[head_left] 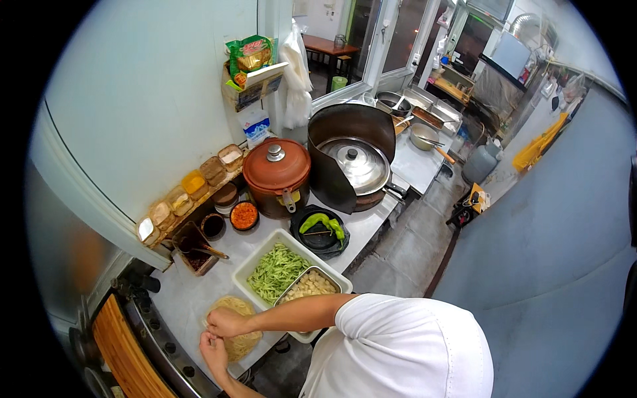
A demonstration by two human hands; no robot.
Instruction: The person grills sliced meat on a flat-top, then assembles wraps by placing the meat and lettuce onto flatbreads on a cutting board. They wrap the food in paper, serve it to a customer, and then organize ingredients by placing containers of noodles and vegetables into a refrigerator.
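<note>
A round, flat, pale-yellow flatbread [243, 342] lies on the white counter in front of me. My right hand [227, 322] reaches across its left part, its fingers closed. Just below, at the left rim, my left hand [212, 347] has its fingers pinched close to the right ones. What the fingers hold, if anything, is hidden. Beyond the flatbread stands a white tub [247, 278] of shredded green vegetable [281, 270]. Within the tub, at its right end, a metal pan holds pale cubes [310, 285], partly behind my right forearm.
Behind stand a bowl of red sauce [244, 215], a dark plate with green peppers [317, 225], a lidded brown pot [276, 169] and a pan with a metal lid [358, 166]. Seasoning boxes [194, 184] line the wall. A wooden board [129, 348] lies left.
</note>
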